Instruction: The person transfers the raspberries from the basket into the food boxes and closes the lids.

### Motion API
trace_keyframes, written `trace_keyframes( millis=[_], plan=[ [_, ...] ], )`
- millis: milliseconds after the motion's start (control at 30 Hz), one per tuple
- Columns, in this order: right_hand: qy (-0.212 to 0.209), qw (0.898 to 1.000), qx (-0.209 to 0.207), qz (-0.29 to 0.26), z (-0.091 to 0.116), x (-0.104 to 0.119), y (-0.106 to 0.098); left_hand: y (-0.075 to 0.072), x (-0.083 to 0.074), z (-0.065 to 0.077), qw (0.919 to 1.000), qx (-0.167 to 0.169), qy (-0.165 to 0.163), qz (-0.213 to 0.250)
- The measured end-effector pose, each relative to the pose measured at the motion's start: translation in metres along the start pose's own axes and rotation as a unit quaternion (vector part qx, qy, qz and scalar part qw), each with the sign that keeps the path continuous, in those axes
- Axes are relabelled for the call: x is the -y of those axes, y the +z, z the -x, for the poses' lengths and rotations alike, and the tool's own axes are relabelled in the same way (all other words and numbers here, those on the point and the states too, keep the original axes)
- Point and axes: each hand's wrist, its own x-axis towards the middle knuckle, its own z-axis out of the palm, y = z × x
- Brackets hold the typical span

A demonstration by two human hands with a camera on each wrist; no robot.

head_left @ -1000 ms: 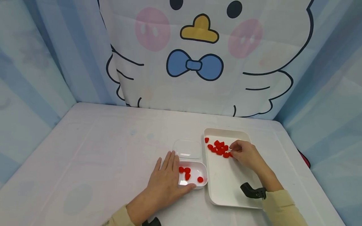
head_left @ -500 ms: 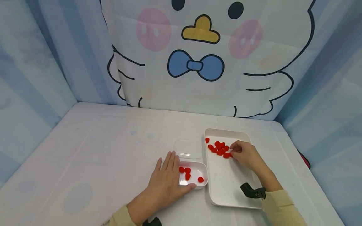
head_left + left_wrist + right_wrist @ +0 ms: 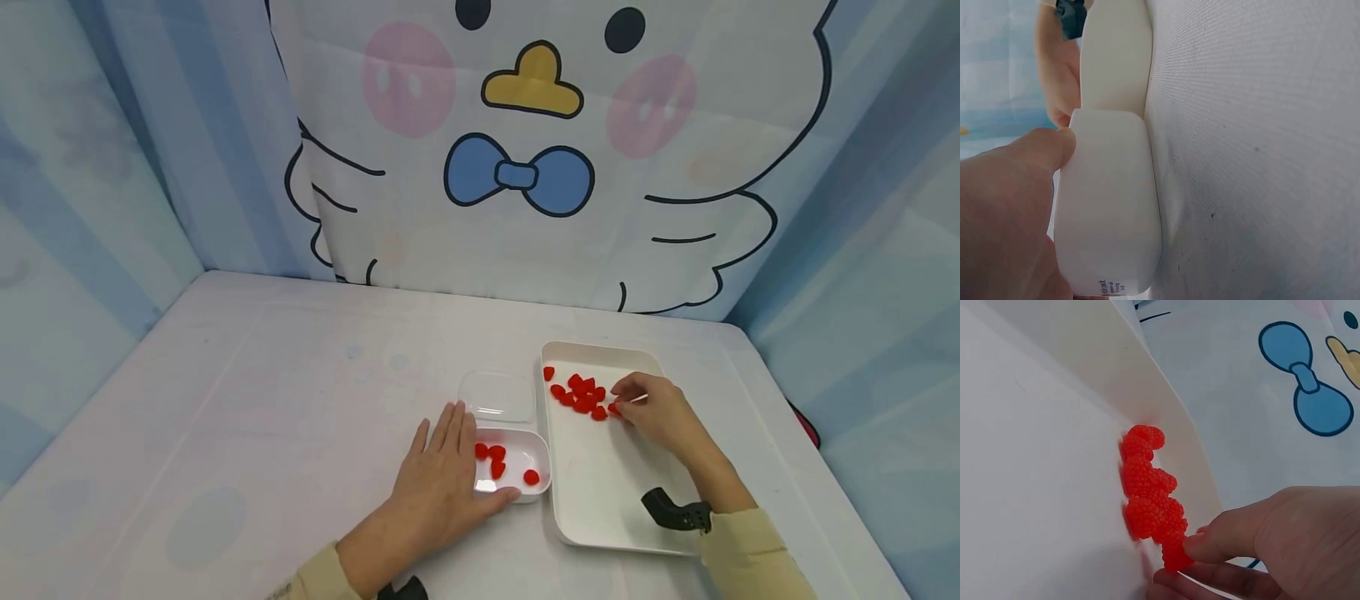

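My left hand (image 3: 435,487) lies at a small white box (image 3: 534,454), straight fingers along its left side, thumb stretched along the near rim. In the left wrist view the thumb touches the top edge of the box's wall (image 3: 1107,200). Several red raspberries (image 3: 497,452) lie inside the box. My right hand (image 3: 656,410) is over the right part of a white tray (image 3: 592,508), where thumb and fingers pinch one raspberry (image 3: 1175,553). Beside it a cluster of raspberries (image 3: 1144,478) lies on the tray floor.
A clear plastic lid (image 3: 497,396) lies behind the box. The tray stands right against the box's right side. One lone raspberry (image 3: 549,373) sits by the tray's left wall. A curtain with a cartoon bird (image 3: 517,250) hangs behind the white table (image 3: 262,417).
The right hand has shifted slightly right, with the pinched raspberry now a little apart from the cluster. The left hand and the box stay in place.
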Motion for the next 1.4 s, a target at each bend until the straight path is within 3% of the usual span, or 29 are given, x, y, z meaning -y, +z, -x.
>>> trace_keyframes(
  millis=[800, 1400],
  plan=[
    [-0.005, 0.998, 0.006, -0.055, 0.008, 0.015, -0.001, 0.002, 0.001, 0.000, 0.9999, -0.008, 0.006, -0.006],
    [-0.036, 0.998, 0.018, -0.054, 0.018, 0.035, 0.000, 0.000, 0.001, 0.001, 1.0000, -0.005, 0.005, -0.006]
  ],
)
